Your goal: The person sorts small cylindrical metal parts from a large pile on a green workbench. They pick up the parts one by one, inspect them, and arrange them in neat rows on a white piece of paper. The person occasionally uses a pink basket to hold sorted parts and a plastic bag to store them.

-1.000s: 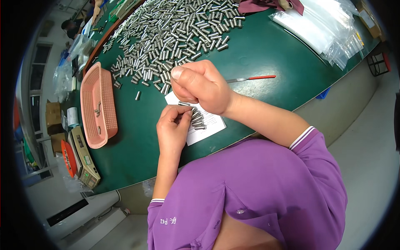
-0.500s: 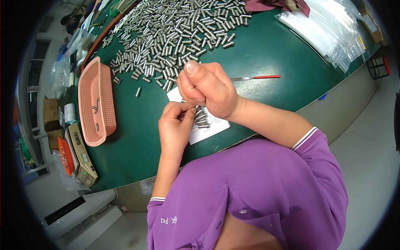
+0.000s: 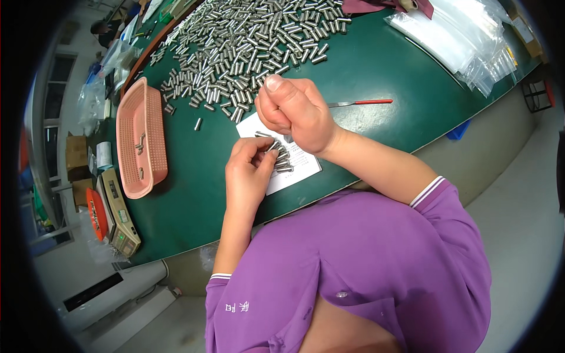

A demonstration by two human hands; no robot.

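Several small silver metal pins [image 3: 283, 163] lie together on a white printed sheet [image 3: 305, 167] near the table's front edge. My left hand [image 3: 246, 172] is closed over their left side, with thumb and fingertips pinching a metal pin. Just above and to the right, my right hand [image 3: 297, 113] is closed in a fist with the thumb on top. A bit of grey metal shows under the fist, but what the fingers hold is hidden. Beyond both hands a large heap of metal pins [image 3: 253, 50] spreads over the green table [image 3: 194, 217].
A pink plastic basket [image 3: 158, 138] with a few pins stands at left. Near it are a scale [image 3: 122, 219] and an orange-red dish [image 3: 97, 215]. A red-handled tool [image 3: 374, 102] lies right of my fist. Clear plastic bags [image 3: 456, 44] and a maroon cloth [image 3: 376, 6] occupy the far right.
My left fingers have shifted slightly over the pins, and more of the pins show between the hands. My right fist stays closed. The whole view has shifted slightly.
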